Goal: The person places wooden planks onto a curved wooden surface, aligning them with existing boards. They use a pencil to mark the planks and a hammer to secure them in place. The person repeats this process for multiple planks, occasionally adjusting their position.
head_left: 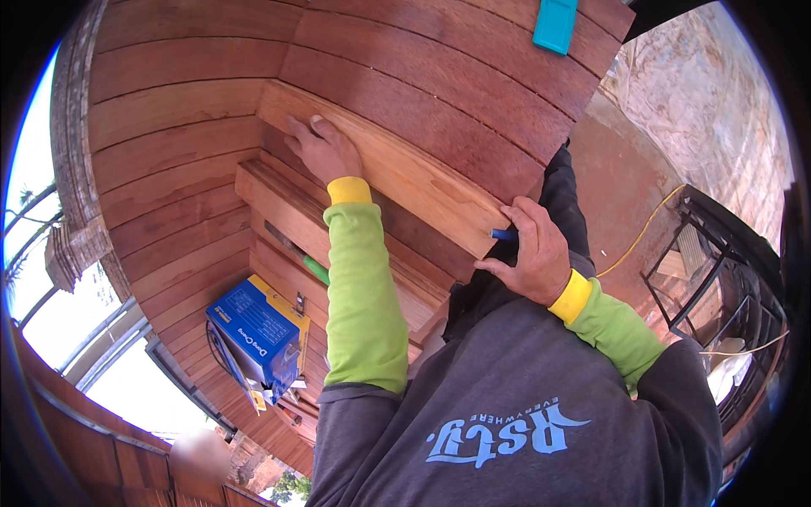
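Observation:
A light reddish wooden board (pixel 405 177) lies along the edge of the wider plank surface. My left hand (pixel 328 152) rests on its far left part, fingers stretched and lying on the wood. At the board's near right end, my right hand (pixel 538 253) bends its fingers around a slim blue pen (pixel 503 235). The fingertips of that hand touch the board's end, and much of the pen is hidden by the hand. Below the board runs a second, thicker wooden beam (pixel 287 198).
A green-handled tool (pixel 316 269) lies below the beam, partly behind my left sleeve. A blue and yellow box (pixel 253 325) stands at lower left. A teal plastic case (pixel 554 27) lies on the upper planks. At right are a yellow cord (pixel 646 232) and a black metal frame (pixel 697 287).

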Demonstrator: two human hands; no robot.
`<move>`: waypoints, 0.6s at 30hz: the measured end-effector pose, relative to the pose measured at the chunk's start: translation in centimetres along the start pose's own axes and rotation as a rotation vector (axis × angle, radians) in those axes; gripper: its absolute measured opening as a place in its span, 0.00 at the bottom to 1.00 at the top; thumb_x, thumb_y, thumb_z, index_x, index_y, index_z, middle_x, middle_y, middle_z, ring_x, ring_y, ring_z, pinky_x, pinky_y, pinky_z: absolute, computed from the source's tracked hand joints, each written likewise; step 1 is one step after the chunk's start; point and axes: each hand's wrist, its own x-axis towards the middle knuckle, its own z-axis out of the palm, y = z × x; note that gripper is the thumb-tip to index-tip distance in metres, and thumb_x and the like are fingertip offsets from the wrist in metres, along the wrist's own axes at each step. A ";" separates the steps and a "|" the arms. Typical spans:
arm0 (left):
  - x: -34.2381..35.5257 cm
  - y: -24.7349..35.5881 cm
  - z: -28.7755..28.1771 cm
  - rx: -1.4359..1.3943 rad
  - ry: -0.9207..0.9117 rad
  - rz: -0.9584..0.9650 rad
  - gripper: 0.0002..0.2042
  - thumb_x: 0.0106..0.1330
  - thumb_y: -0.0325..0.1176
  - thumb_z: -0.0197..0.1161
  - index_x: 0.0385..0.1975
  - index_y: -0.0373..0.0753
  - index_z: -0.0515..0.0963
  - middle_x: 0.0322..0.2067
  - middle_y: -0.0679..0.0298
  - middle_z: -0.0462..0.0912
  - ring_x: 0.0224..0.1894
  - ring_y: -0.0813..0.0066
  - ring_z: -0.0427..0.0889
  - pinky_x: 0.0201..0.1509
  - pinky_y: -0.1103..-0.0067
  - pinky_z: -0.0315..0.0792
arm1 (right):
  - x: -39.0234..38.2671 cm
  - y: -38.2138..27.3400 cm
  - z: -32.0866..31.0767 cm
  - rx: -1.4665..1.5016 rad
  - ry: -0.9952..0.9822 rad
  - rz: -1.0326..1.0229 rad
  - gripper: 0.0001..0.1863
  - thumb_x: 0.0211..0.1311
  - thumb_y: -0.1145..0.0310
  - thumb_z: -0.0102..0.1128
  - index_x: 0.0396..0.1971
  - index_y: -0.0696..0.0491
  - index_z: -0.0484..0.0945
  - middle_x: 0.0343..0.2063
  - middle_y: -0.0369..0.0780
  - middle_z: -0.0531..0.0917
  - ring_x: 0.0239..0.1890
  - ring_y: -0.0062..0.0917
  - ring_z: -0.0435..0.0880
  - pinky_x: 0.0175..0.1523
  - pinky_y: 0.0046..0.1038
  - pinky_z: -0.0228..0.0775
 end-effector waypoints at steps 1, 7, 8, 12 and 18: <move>0.0 0.2 0.0 0.001 -0.001 -0.001 0.27 0.71 0.42 0.43 0.65 0.31 0.54 0.62 0.28 0.49 0.65 0.36 0.52 0.66 0.63 0.53 | -0.3 0.3 -0.2 0.033 0.003 0.019 0.42 0.31 0.56 0.77 0.48 0.62 0.68 0.43 0.50 0.73 0.44 0.39 0.76 0.46 0.31 0.72; 0.1 -0.3 0.2 0.004 0.010 0.008 0.27 0.71 0.43 0.42 0.65 0.32 0.54 0.61 0.28 0.49 0.65 0.36 0.52 0.66 0.62 0.54 | -0.9 0.9 -0.1 0.034 0.007 0.003 0.43 0.29 0.55 0.79 0.47 0.61 0.67 0.44 0.51 0.73 0.44 0.43 0.76 0.47 0.33 0.72; 0.2 -0.3 0.2 0.009 0.011 0.010 0.27 0.71 0.43 0.42 0.65 0.32 0.54 0.61 0.28 0.49 0.65 0.36 0.52 0.66 0.62 0.54 | -0.9 0.8 -0.1 0.027 -0.002 -0.011 0.43 0.29 0.54 0.78 0.47 0.61 0.67 0.43 0.51 0.73 0.44 0.43 0.76 0.46 0.33 0.72; 0.1 -0.2 0.2 0.024 0.010 -0.003 0.27 0.71 0.43 0.42 0.65 0.32 0.54 0.62 0.28 0.49 0.65 0.36 0.52 0.66 0.63 0.54 | -0.9 0.7 0.4 -0.057 -0.008 -0.032 0.43 0.30 0.53 0.77 0.47 0.61 0.68 0.43 0.50 0.73 0.44 0.41 0.77 0.45 0.33 0.73; 0.0 -0.1 0.2 0.021 0.003 -0.012 0.27 0.71 0.43 0.42 0.65 0.32 0.54 0.62 0.29 0.49 0.64 0.36 0.54 0.65 0.63 0.56 | -1.1 1.0 0.3 0.069 0.014 0.027 0.40 0.32 0.55 0.77 0.45 0.60 0.68 0.41 0.49 0.74 0.40 0.39 0.78 0.42 0.31 0.73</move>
